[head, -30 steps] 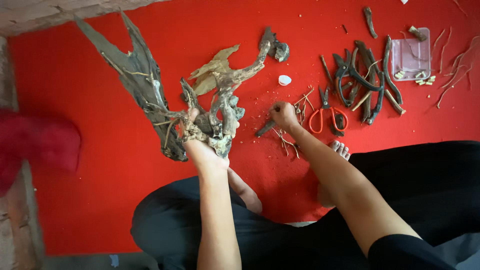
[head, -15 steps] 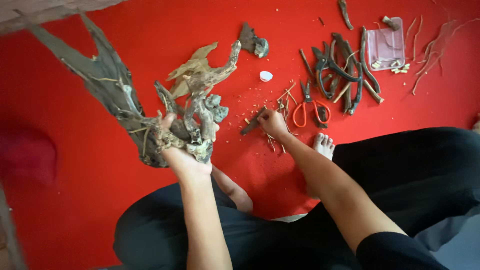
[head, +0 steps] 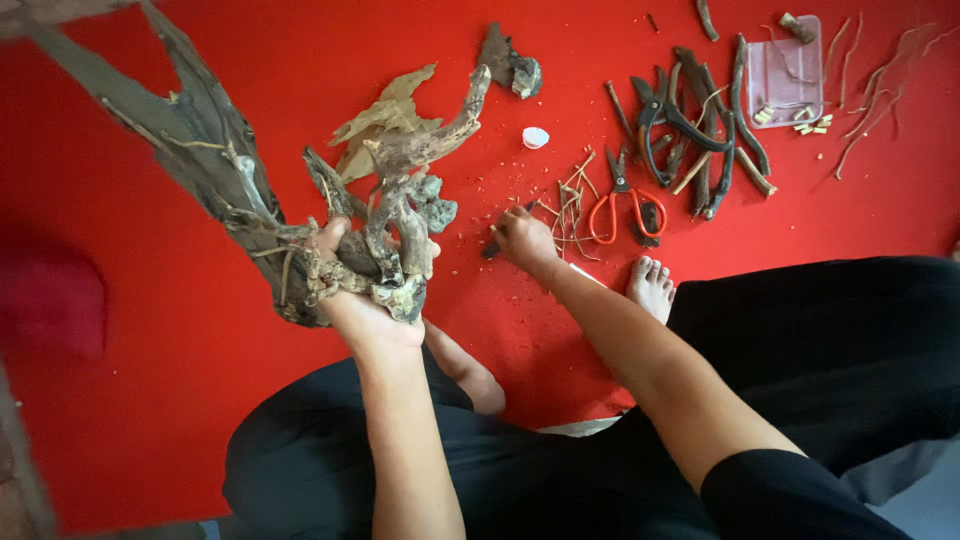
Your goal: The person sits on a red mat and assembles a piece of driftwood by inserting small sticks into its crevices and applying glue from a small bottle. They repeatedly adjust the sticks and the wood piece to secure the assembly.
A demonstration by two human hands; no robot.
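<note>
The red mat (head: 200,400) covers the floor under both hands and carries every loose item.

The driftwood cluster (head: 300,200) is the largest item. It is lifted off the mat and tilted, with one long grey branch running up and away to the left of the left hand (head: 362,300) and shorter gnarled pieces rising directly above it. The left hand is clenched around the knotted base of the cluster, fingers wrapped over the roots.

The right hand (head: 525,240) rests low on the mat, to the right of the cluster and apart from it. Its fingers are closed on a small dark tool (head: 492,247), whose tip projects to the left of the knuckles.

Just right of the right hand lies a bundle of thin twigs (head: 570,205), then the orange-handled scissors (head: 625,210), flat on the mat. Farther right and up lies a pile of dark curved sticks (head: 720,130) with black-handled cutters (head: 655,115) among them. Beyond that pile sits a clear plastic tray (head: 790,75).

Above the right hand lie a small white cap (head: 535,137) and, farther up, a dark rock (head: 510,65). A bare foot (head: 650,285) shows just below and right of the right hand.
</note>
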